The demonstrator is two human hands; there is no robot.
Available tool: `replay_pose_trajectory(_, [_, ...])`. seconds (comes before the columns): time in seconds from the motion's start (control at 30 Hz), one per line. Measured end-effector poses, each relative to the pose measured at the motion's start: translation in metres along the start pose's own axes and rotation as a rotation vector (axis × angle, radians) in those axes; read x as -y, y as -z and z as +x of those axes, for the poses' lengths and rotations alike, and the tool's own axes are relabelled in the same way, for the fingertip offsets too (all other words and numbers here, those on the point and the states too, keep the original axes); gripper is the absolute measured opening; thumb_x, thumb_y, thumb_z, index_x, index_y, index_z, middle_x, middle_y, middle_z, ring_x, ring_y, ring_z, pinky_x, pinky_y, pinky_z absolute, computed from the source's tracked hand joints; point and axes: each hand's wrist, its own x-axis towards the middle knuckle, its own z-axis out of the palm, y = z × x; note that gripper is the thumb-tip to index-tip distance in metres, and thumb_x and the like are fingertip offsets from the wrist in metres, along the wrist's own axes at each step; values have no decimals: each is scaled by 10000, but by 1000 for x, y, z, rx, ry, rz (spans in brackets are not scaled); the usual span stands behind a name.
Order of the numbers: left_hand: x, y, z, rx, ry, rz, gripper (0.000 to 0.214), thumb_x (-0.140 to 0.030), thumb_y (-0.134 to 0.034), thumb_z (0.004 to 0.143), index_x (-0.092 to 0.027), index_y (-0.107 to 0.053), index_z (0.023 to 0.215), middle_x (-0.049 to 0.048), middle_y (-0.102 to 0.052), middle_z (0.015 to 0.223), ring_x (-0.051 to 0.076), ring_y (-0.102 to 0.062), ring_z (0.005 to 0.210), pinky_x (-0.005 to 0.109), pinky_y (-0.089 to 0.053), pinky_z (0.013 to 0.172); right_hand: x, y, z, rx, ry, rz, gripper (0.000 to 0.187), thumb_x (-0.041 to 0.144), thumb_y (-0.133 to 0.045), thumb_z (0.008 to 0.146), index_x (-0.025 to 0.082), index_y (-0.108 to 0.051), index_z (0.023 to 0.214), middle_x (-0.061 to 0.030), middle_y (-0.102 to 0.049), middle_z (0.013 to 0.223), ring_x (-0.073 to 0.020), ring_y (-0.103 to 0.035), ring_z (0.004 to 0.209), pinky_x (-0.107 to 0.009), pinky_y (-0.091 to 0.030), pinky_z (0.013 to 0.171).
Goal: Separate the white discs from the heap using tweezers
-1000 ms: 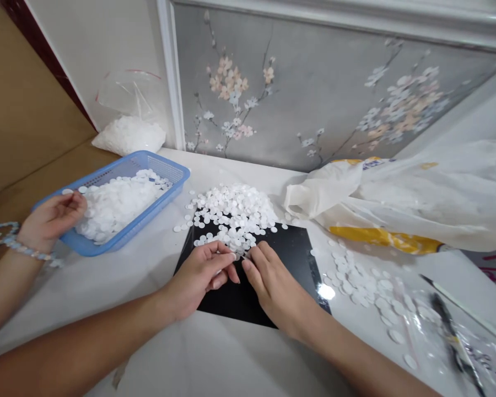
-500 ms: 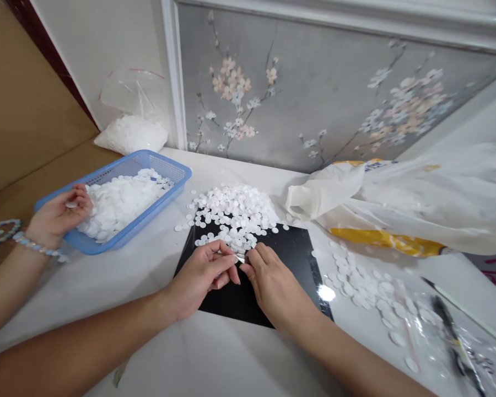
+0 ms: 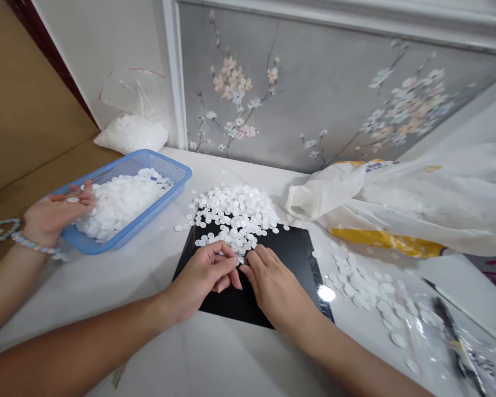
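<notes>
My left hand point(image 3: 209, 273) and my right hand point(image 3: 268, 273) meet over a black board point(image 3: 295, 259), fingertips nearly touching. Between them is a small white disc point(image 3: 240, 259), pinched by the thumb and fingers of both hands and partly covered by them. Just beyond my fingers a heap of thin white discs point(image 3: 242, 204) spreads over the board's far edge and onto the white table point(image 3: 165, 353).
At left, a co-worker's hand point(image 3: 62, 212) with a beaded bracelet holds a disc beside a blue basket point(image 3: 119, 240) of white discs. Behind stands a filled clear bag point(image 3: 134, 132). A plastic bag point(image 3: 397, 204), scattered discs point(image 3: 351, 278) and a black-handled tool point(image 3: 450, 325) lie right.
The co-worker's hand at the basket has opened and turned, with a disc now showing on its fingers. My hands stay in place, and the disc between them has tilted slightly.
</notes>
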Motion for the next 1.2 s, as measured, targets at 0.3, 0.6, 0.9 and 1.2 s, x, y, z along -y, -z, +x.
replay_pose_trajectory(0.3, [1,1,0,3,-3,5,140,-280,-584,822,-181,-499,771,8,-643,555,53,-365,419,207,-238,448,-1,0,1,-16,6,-6,254,202,-343,972,211,-455,745,-54,-529,779,-206,-524,712,-318,-465,609])
replay_pose_trajectory(0.6, [2,1,1,7,-8,19,183,-328,-603,814,-176,-505,788,18,-648,570,57,-370,413,211,-234,441,-1,-1,1,-30,-5,7,277,204,-323,975,219,-434,722,-45,-535,751,-195,-537,680,-304,-456,598])
replay_pose_trajectory(0.9, [-4,4,2,-23,-33,30,160,-322,-600,811,-167,-561,817,-9,-602,566,51,-348,422,213,-205,438,-20,9,7,63,-284,179,302,373,-432,932,238,-362,671,46,-461,527,-149,-484,461,-250,-293,452])
replay_pose_trajectory(1.2, [-35,25,10,-182,-97,-123,66,-206,-486,708,-173,-499,651,10,-565,623,79,-367,472,216,-195,419,-24,4,10,63,-85,367,155,219,-447,928,254,-567,1018,2,-662,826,-150,-604,657,-236,-411,598])
